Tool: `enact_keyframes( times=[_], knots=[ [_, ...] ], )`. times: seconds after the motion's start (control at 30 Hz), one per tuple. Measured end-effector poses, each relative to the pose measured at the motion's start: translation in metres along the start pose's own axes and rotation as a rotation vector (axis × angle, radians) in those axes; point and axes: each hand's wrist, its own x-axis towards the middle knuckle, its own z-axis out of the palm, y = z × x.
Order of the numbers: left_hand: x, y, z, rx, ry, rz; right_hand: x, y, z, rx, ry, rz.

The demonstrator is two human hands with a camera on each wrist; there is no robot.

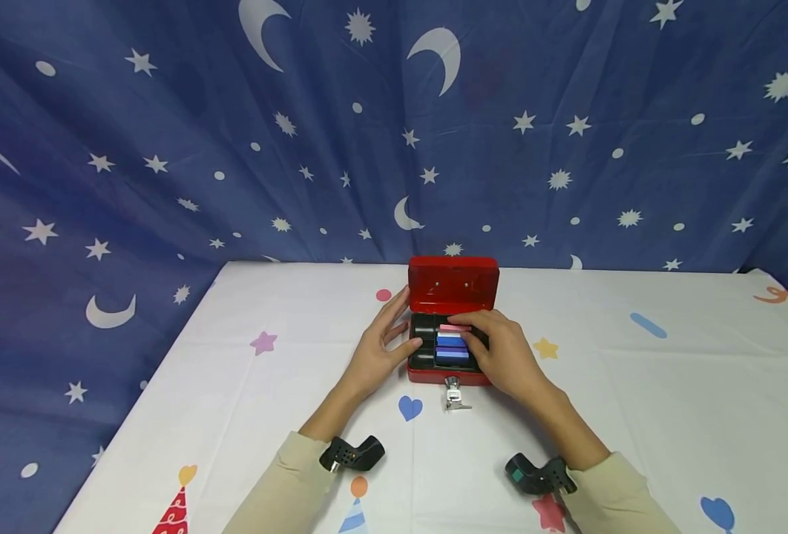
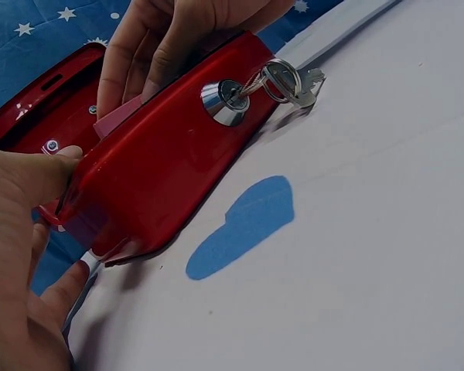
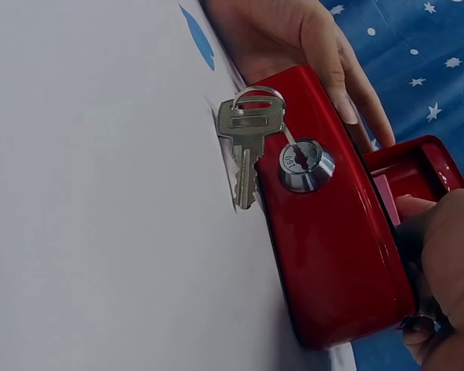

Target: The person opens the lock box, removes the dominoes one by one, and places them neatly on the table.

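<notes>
A small red cash box lies on the table with its lid raised at the back. Inside is a black tray with compartments. My left hand grips the box's left side, thumb on the rim and fingers along the outer wall. Over the tray's right part, my right hand pinches a pink bar-shaped piece, partly hidden by its fingers. In front of it lie blue and purple bars with pale edges. A key hangs on a ring from the round lock in the box's front.
White cloth with printed shapes covers the table. Behind it hangs a dark blue curtain with moons and stars. A black camera is strapped to each wrist.
</notes>
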Motion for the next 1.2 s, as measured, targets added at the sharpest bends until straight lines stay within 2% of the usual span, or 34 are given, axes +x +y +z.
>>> enact_keyframes(
  times=[0.23, 0.4, 0.63, 1.2],
  knots=[
    [0.000, -0.001, 0.000, 0.006, 0.001, 0.004, 0.001, 0.001, 0.002, -0.005, 0.053, -0.033],
    [0.000, -0.002, 0.000, 0.000, -0.003, 0.000, 0.002, 0.000, -0.005, 0.003, 0.097, -0.054],
    [0.000, -0.003, 0.000, -0.011, -0.003, -0.011, 0.004, 0.002, -0.024, -0.018, 0.111, -0.016],
    [0.000, -0.003, 0.000, -0.018, -0.004, 0.009, 0.000, 0.027, -0.061, -0.014, 0.149, 0.045]
  ],
)
